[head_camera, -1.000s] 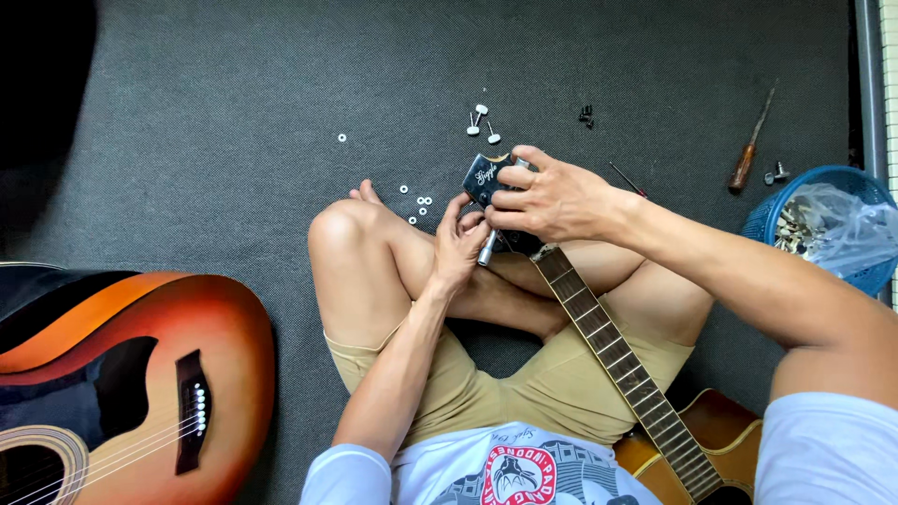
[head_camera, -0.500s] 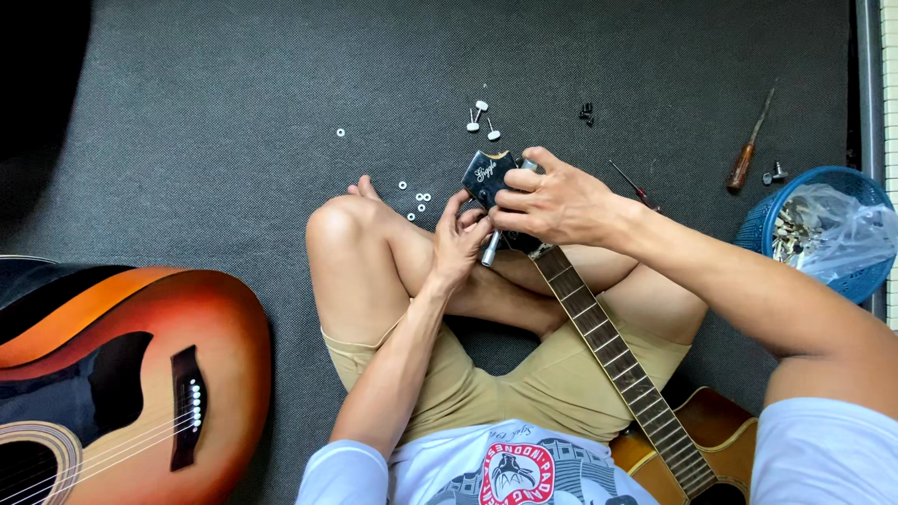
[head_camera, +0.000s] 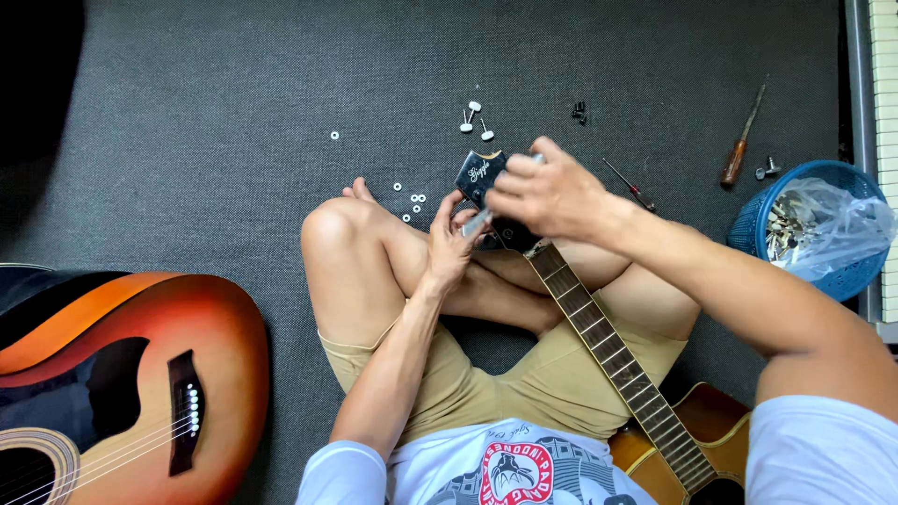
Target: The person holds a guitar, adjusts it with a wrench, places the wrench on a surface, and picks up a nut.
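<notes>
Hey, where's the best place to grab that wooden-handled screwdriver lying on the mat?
Grip the screwdriver by its thick brown handle, the lower end nearest the blue basket. Come from above: it lies flat and slanted, its thin shaft pointing away from the person.

Single head-worn view, looking almost straight down from above the seated person onto lap and dark floor mat [head_camera: 187,93]. Close range: both forearms and crossed legs fill the centre. Bottom edge cuts the shirt; the left edge cuts a sunburst guitar [head_camera: 122,374], the right edge a blue basket [head_camera: 748,229]. No second view.
</notes>
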